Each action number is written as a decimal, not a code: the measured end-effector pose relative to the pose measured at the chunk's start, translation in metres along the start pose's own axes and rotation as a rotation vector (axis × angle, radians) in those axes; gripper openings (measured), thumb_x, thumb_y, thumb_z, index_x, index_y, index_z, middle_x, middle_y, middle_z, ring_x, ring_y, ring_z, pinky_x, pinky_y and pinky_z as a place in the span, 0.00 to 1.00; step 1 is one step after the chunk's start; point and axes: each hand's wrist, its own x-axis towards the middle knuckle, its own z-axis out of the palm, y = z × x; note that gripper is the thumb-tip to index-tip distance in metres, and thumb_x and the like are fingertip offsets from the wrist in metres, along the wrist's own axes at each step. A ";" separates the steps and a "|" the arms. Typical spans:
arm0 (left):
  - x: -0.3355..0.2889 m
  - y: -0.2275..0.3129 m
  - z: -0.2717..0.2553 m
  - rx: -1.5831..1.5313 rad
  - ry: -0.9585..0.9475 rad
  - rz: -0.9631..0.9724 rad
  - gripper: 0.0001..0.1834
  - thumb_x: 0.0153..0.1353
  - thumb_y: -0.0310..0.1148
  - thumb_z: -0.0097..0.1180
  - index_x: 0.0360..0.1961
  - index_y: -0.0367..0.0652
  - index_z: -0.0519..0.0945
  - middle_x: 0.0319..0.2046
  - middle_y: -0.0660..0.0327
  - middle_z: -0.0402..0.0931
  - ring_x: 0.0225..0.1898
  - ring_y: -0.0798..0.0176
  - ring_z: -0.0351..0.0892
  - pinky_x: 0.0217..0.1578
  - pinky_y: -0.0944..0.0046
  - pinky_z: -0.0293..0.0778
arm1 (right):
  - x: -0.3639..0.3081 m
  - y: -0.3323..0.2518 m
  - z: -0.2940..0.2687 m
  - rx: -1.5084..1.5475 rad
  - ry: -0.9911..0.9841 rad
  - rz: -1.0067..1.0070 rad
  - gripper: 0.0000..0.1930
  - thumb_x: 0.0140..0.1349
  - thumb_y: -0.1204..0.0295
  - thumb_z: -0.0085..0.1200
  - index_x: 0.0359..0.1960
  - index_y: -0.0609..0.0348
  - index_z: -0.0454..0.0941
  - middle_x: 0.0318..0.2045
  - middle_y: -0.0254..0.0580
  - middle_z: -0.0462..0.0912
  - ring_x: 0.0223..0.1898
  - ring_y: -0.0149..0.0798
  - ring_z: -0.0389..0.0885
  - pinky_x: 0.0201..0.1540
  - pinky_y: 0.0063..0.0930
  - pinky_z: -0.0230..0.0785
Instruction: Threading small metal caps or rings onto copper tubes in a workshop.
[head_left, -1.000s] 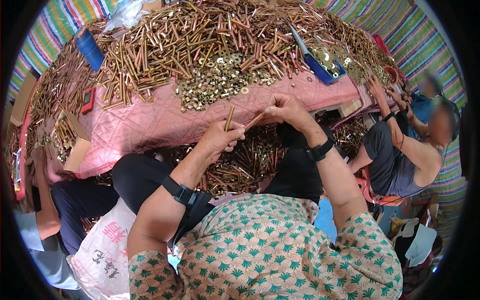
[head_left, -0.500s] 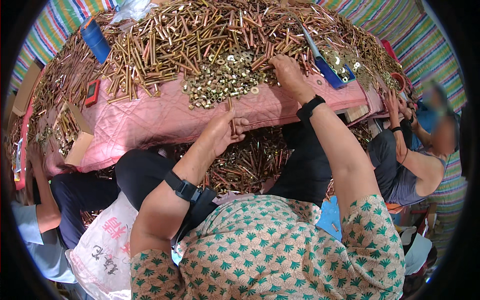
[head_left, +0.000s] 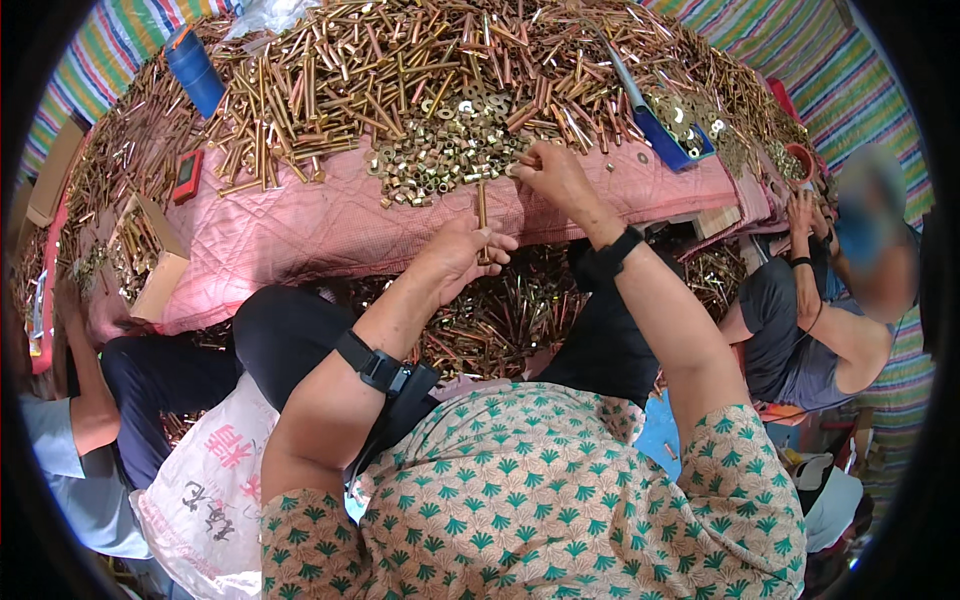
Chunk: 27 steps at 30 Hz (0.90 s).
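Observation:
A long gold-coloured bolt stands nearly upright in my left hand, its shank rising above the curled fingers just off the table's front edge. My right hand is at the right side of a heap of small hex nuts. Its thumb and forefinger pinch at a flat washer, mostly covered by the fingertips. Behind the nuts lie more flat washers and a large pile of long bolts.
A pink quilted cloth covers the table front. A blue scoop with washers lies right; a blue cylinder, red device and cardboard box are left. Co-workers sit either side, one in a grey top. Bolts lie below.
My right hand has moved left and toward me, from the bolts' edge to the washer beside the nuts. My left hand, still holding the bolt, has shifted slightly right.

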 end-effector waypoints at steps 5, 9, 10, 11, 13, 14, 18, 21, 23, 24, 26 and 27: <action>0.008 -0.008 -0.006 0.003 -0.049 0.020 0.16 0.68 0.31 0.44 0.52 0.33 0.65 0.37 0.56 0.77 0.34 0.66 0.76 0.36 0.67 0.74 | 0.000 0.016 0.015 0.089 0.020 0.069 0.15 0.49 0.64 0.63 0.28 0.65 0.76 0.23 0.50 0.79 0.28 0.48 0.79 0.34 0.38 0.70; 0.004 -0.008 -0.005 -0.026 0.004 0.032 0.15 0.67 0.34 0.46 0.48 0.33 0.71 0.35 0.57 0.77 0.35 0.65 0.77 0.37 0.68 0.75 | -0.007 0.018 0.007 0.613 -0.063 0.188 0.10 0.52 0.71 0.62 0.26 0.64 0.74 0.19 0.38 0.77 0.25 0.31 0.76 0.30 0.29 0.68; 0.001 -0.006 -0.004 0.010 0.019 0.018 0.15 0.67 0.35 0.47 0.48 0.34 0.72 0.34 0.58 0.77 0.35 0.65 0.77 0.37 0.68 0.75 | -0.011 0.009 0.002 0.612 -0.068 0.187 0.10 0.52 0.71 0.62 0.26 0.64 0.74 0.19 0.38 0.77 0.25 0.31 0.76 0.30 0.29 0.68; -0.001 -0.004 -0.002 0.006 0.022 0.019 0.15 0.67 0.35 0.47 0.48 0.34 0.72 0.34 0.58 0.77 0.35 0.65 0.77 0.37 0.68 0.75 | -0.017 0.001 -0.004 0.568 -0.080 0.141 0.09 0.53 0.72 0.61 0.26 0.63 0.74 0.19 0.34 0.74 0.25 0.27 0.73 0.29 0.27 0.66; -0.004 -0.002 0.004 0.135 0.022 -0.026 0.16 0.67 0.38 0.47 0.50 0.38 0.72 0.33 0.61 0.77 0.35 0.66 0.78 0.36 0.68 0.75 | -0.027 -0.011 -0.013 0.521 -0.088 0.097 0.09 0.54 0.72 0.61 0.25 0.63 0.74 0.19 0.31 0.72 0.25 0.23 0.69 0.28 0.24 0.64; -0.003 -0.004 0.003 0.134 0.022 -0.027 0.16 0.67 0.38 0.47 0.50 0.38 0.72 0.33 0.61 0.77 0.35 0.66 0.78 0.36 0.68 0.75 | -0.031 -0.017 -0.014 0.525 -0.092 0.073 0.08 0.54 0.73 0.60 0.26 0.63 0.74 0.20 0.31 0.71 0.26 0.23 0.67 0.28 0.24 0.63; -0.004 -0.008 0.002 0.070 -0.029 -0.015 0.17 0.67 0.40 0.47 0.52 0.42 0.72 0.32 0.64 0.77 0.29 0.68 0.78 0.31 0.70 0.75 | -0.042 -0.033 -0.019 0.497 -0.020 -0.090 0.07 0.57 0.74 0.58 0.28 0.64 0.74 0.22 0.31 0.72 0.28 0.23 0.67 0.29 0.23 0.62; -0.005 -0.008 0.001 0.059 -0.042 -0.002 0.18 0.67 0.40 0.47 0.53 0.42 0.71 0.31 0.65 0.77 0.26 0.71 0.77 0.26 0.73 0.73 | -0.047 -0.041 -0.023 0.335 0.084 -0.235 0.05 0.58 0.75 0.56 0.32 0.63 0.74 0.24 0.33 0.74 0.28 0.24 0.68 0.30 0.23 0.63; -0.005 -0.009 0.001 0.067 -0.047 0.004 0.18 0.67 0.40 0.47 0.53 0.42 0.70 0.30 0.65 0.76 0.24 0.72 0.75 0.24 0.75 0.71 | -0.048 -0.037 -0.019 0.442 0.073 -0.194 0.06 0.58 0.75 0.56 0.34 0.63 0.74 0.25 0.35 0.75 0.27 0.25 0.69 0.30 0.24 0.64; -0.004 -0.010 0.003 0.085 -0.056 0.038 0.18 0.67 0.41 0.47 0.53 0.42 0.70 0.30 0.65 0.76 0.22 0.74 0.73 0.22 0.76 0.69 | -0.048 -0.035 -0.017 0.548 0.064 -0.151 0.07 0.58 0.75 0.56 0.35 0.63 0.73 0.25 0.37 0.75 0.27 0.27 0.70 0.30 0.25 0.64; -0.003 -0.010 0.003 0.104 -0.066 0.073 0.18 0.67 0.42 0.47 0.53 0.42 0.70 0.29 0.65 0.76 0.20 0.75 0.72 0.20 0.77 0.67 | -0.047 -0.030 -0.015 0.732 0.007 0.004 0.07 0.58 0.76 0.56 0.35 0.63 0.72 0.26 0.38 0.76 0.27 0.28 0.70 0.30 0.25 0.64; -0.006 -0.007 0.004 0.072 -0.082 0.061 0.17 0.68 0.42 0.46 0.51 0.42 0.71 0.28 0.65 0.75 0.19 0.75 0.70 0.20 0.76 0.67 | -0.047 -0.031 -0.015 0.915 -0.053 0.163 0.07 0.58 0.76 0.56 0.35 0.64 0.72 0.26 0.39 0.76 0.27 0.30 0.70 0.30 0.26 0.65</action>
